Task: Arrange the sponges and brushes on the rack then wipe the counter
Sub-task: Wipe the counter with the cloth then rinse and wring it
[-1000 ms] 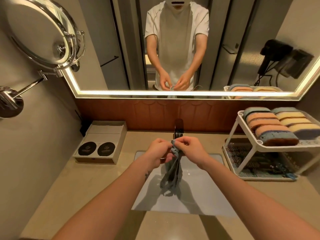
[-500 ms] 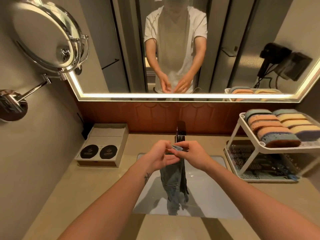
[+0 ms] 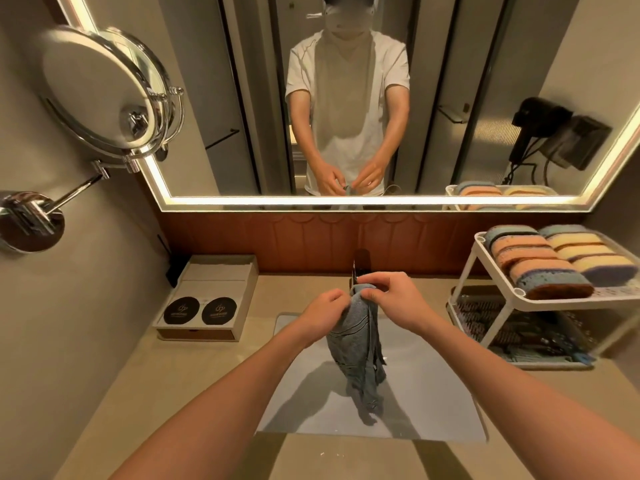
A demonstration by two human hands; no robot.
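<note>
A grey-blue cloth (image 3: 356, 355) hangs down over the white sink basin (image 3: 433, 403). My left hand (image 3: 323, 311) grips its upper left edge and my right hand (image 3: 391, 296) pinches its top right corner, both held close together in front of the dark tap (image 3: 360, 263). At the right stands a white two-tier rack (image 3: 485, 271). Several orange, yellow and blue sponges (image 3: 540, 261) lie in rows on its top shelf. Dark brushes (image 3: 519, 327) lie on its bottom shelf, partly hidden by the frame.
A beige counter (image 3: 207, 375) surrounds the sink. A white box with two black round lids (image 3: 201, 310) sits at the back left. A round swivel mirror (image 3: 100, 88) juts from the left wall. The wall mirror (image 3: 346, 98) reflects a person and a hair dryer.
The cloth has dropped from a bunched twist to hang longer over the sink. Both hands shifted their hold along its top edge. The camera tilted slightly.
</note>
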